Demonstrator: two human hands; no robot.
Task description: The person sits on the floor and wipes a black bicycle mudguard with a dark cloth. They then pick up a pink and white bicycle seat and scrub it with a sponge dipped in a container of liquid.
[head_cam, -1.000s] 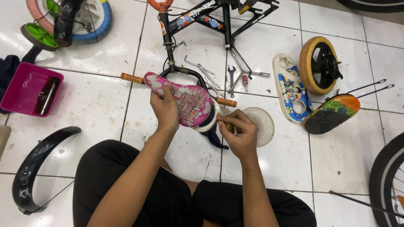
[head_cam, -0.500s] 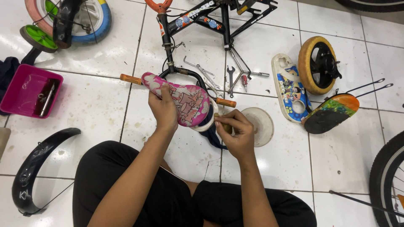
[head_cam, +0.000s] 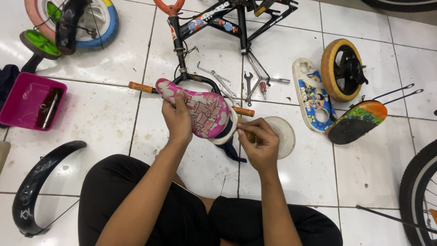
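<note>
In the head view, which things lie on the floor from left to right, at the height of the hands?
Pink tray → left hand → pink saddle → right hand → white disc → chain guard → orange-green mudguard.

The white tiled floor [head_cam: 114, 118] bears a black mudguard [head_cam: 38, 182], pink tray [head_cam: 28, 101], what look like wrenches [head_cam: 227, 84], and a yellow wheel [head_cam: 340, 69].

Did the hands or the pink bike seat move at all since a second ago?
Hardly. The left hand holds the pink seat as before, perhaps tilted a touch. The right hand stays pinched at the seat's back edge, shifted only slightly. The wrenches, pink tray and black fender lie where they were.
</note>
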